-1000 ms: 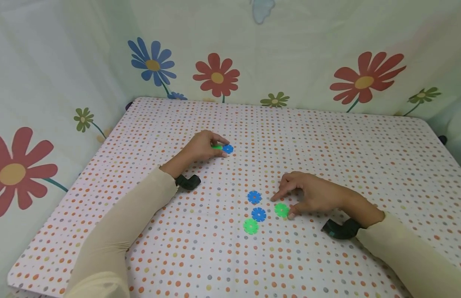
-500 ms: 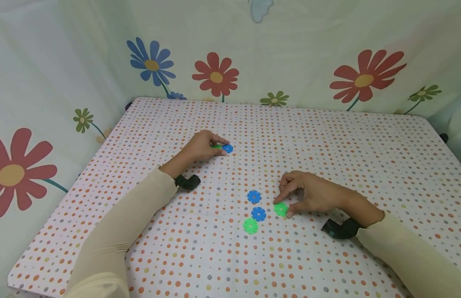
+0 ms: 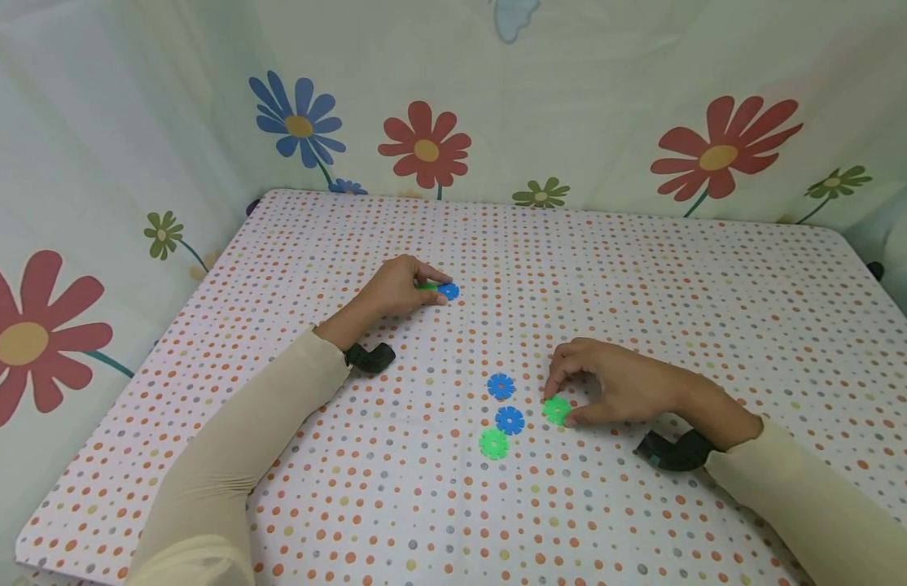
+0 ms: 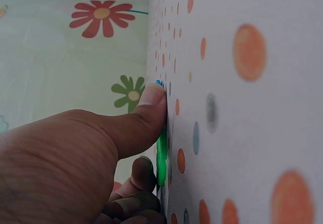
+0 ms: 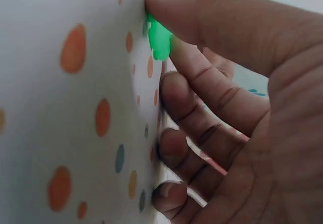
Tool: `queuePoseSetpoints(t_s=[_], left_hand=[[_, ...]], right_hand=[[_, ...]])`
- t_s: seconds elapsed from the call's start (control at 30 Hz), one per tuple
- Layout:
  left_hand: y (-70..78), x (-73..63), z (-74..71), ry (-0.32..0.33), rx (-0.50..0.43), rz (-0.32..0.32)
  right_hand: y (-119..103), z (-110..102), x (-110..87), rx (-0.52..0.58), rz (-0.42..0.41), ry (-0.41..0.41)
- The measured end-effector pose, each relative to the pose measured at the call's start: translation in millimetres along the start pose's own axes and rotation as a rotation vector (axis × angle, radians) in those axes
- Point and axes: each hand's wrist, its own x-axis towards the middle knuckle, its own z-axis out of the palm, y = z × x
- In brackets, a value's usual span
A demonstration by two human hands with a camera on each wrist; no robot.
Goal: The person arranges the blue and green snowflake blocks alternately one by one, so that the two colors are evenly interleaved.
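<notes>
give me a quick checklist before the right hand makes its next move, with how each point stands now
1. Right hand pinching the green disc: ok.
2. That disc fully lifted off the table: cannot tell.
3. Left hand gripping its green piece and blue disc: ok.
4. Those two joined: cannot tell, hand hides it.
5. Upper loose blue disc and lower one untouched by hands: ok.

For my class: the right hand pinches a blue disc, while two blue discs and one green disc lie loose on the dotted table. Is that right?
Not quite: the right hand pinches a green disc, as the head view shows. Two blue discs and one loose green disc do lie on the dotted table.
</notes>
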Motion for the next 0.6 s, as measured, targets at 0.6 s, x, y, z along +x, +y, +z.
queuePoseSetpoints(t_s=[0.6], left_hand=[[3.5, -2.1, -0.5, 0.005, 0.012, -0.019]], right_hand=[[-17.0, 6.5, 1.9, -0.133, -0.006, 0.045]])
